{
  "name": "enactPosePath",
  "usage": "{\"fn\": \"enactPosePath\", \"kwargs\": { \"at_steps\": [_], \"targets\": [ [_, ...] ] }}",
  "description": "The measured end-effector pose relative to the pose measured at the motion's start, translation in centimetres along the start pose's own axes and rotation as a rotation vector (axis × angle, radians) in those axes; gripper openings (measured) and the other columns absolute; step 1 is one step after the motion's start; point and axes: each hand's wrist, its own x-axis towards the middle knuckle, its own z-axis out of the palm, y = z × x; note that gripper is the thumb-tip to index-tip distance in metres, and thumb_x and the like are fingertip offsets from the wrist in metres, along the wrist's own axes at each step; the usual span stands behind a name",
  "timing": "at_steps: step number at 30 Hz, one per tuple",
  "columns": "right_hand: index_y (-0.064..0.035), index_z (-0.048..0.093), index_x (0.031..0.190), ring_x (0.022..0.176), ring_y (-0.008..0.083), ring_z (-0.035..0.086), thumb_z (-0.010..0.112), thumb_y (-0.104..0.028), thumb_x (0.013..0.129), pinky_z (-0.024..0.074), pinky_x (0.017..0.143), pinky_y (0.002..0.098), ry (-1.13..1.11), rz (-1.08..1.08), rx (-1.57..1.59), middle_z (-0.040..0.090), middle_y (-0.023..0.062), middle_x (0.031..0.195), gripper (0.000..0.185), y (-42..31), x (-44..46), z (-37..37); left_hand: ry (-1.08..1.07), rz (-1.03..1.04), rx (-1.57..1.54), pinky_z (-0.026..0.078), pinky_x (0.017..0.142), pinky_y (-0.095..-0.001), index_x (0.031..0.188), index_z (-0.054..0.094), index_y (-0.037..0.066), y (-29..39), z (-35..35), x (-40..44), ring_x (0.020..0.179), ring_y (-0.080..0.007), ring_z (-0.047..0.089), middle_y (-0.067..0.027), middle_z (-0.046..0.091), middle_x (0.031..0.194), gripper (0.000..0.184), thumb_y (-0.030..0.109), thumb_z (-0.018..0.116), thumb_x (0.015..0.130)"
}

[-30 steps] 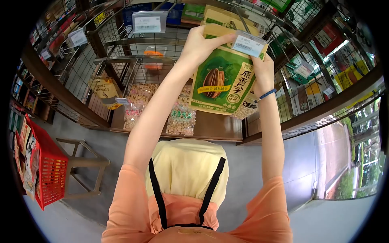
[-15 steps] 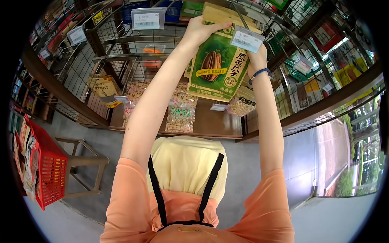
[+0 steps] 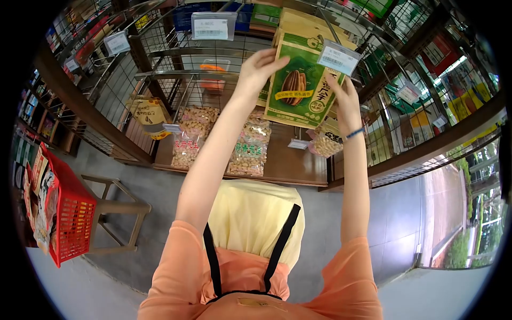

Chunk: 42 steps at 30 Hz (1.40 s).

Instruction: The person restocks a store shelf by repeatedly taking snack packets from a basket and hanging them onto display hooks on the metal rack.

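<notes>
A green and tan seed bag [image 3: 292, 88] hangs upright on the rack, in front of similar tan bags [image 3: 306, 24]. My left hand [image 3: 261, 69] is at the bag's upper left edge, thumb stretched over its front and fingers apart from the thumb. At the right edge is my right hand [image 3: 345, 97], its fingertips touching the bag just below a price tag [image 3: 339, 57]. The bag's upper right corner is hidden behind that tag.
Clear bags of peanuts [image 3: 248, 149] lie on the brown lower shelf [image 3: 288, 165]. Wire racks [image 3: 160, 69] run along both sides. A red basket [image 3: 74, 224] with packets rests on a stool [image 3: 125, 207] at the left.
The view has shifted, so the rack appears further right. My left hand has loosened from the bag's top and moved down its left edge. My right hand's fingers have spread somewhat.
</notes>
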Motion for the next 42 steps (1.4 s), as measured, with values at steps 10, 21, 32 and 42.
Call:
{"fn": "enactPosePath", "kwargs": {
  "at_steps": [10,21,32,42],
  "targets": [
    [-0.002,0.028,0.123,0.097,0.02,0.047,0.055,-0.023,0.078,0.0373,0.084,0.0359,-0.065,0.253,0.129,0.048,0.0103,0.107,0.057,5.6,-22.1,-16.1,0.52,-0.4,-0.184,0.04,0.07,-0.0229,0.098,0.05,0.006,-6.7,-10.1,-29.7,0.079,-0.0116,0.05,-0.0024,0.052,0.085,0.017,0.013,0.047,0.082],
    [-0.0044,0.043,0.07,0.052,0.0125,0.041,0.04,-0.013,0.081,0.032,0.051,0.0237,-0.227,0.885,0.212,0.042,0.0028,0.057,0.013,15.0,-28.8,-1.8,-0.036,-0.546,0.503,0.039,0.052,-0.0243,0.075,0.055,0.001,-8.2,-5.5,-34.7,0.053,-0.0128,0.047,-0.0051,0.051,0.061,0.021,0.021,0.05,0.081],
    [-0.0076,0.038,0.056,0.04,0.0043,0.028,0.039,-0.008,0.079,0.0211,0.038,0.0191,-0.678,0.673,0.184,0.033,-0.0025,0.047,0.023,21.6,-19.1,7.9,0.549,0.009,1.092,0.039,0.059,-0.0296,0.07,0.056,0.006,-6.1,-12.8,-29.0,0.06,-0.02,0.053,-0.0048,0.056,0.063,0.008,0.013,0.057,0.073],
    [-0.0061,0.041,0.049,0.041,0.0037,0.036,0.051,-0.016,0.081,0.0254,0.039,0.0195,-1.147,0.706,-0.603,0.037,-0.0034,0.041,0.036,2.7,-13.9,8.2,-0.259,0.04,1.293,0.037,0.059,-0.0287,0.068,0.048,0.01,8.7,-22.2,-41.6,0.061,-0.0176,0.048,-0.0022,0.045,0.06,0.013,0.021,0.051,0.074]
  ]
}}
